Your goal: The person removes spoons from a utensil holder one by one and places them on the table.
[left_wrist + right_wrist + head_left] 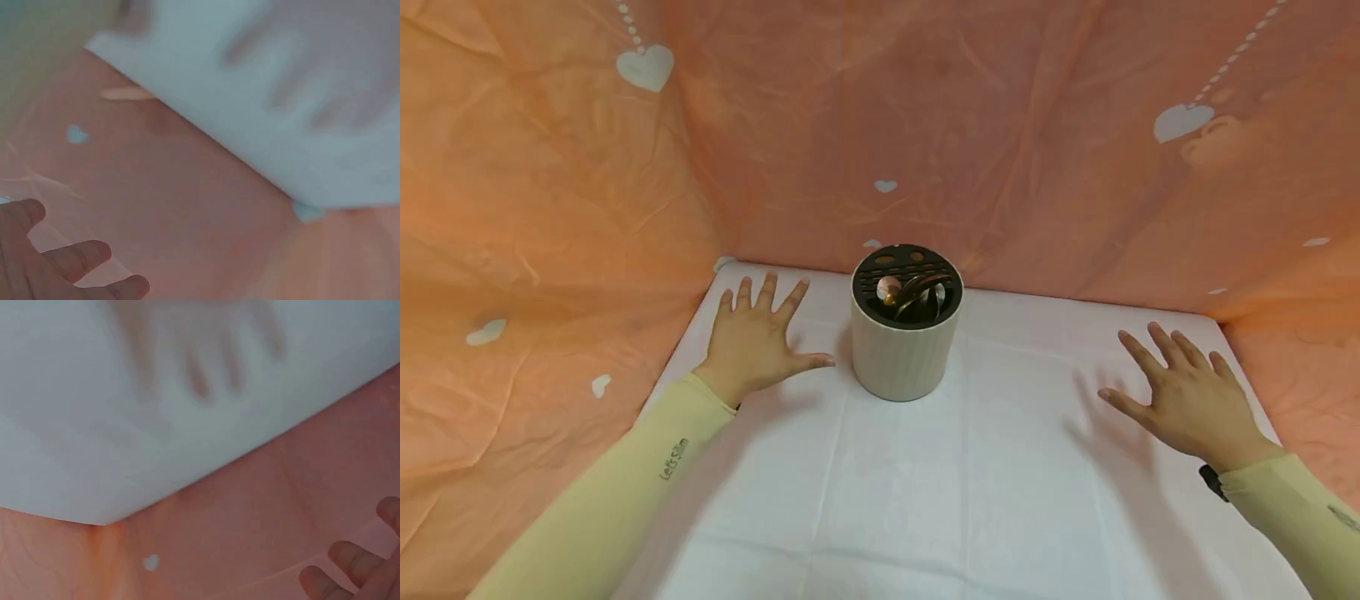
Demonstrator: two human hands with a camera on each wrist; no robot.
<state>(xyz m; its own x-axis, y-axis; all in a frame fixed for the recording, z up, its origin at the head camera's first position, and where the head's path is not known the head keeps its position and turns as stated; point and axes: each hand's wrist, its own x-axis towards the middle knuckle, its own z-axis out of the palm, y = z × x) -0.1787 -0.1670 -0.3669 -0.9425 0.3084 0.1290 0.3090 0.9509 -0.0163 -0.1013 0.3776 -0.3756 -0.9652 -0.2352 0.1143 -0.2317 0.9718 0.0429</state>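
Note:
A round cream utensil holder [901, 360] with a black slotted top [917, 318] stands upright toward the back of the white table. Shiny metal utensils [920, 287], apparently spoons, poke out of its top; their full shapes are hidden inside. To the left of the holder, my left hand [751, 343] hovers above the table with fingers spread, holding nothing. My right hand [1201, 408] is spread too, well to the holder's right, over the table's right side. Each wrist view catches a few fingertips, on the left [84, 257] and the right [356, 564].
White cloth covers the table [895, 500]. Orange-pink fabric [925, 117] with pale hearts hangs behind it and along both sides. Shadows of the hands fall on the cloth.

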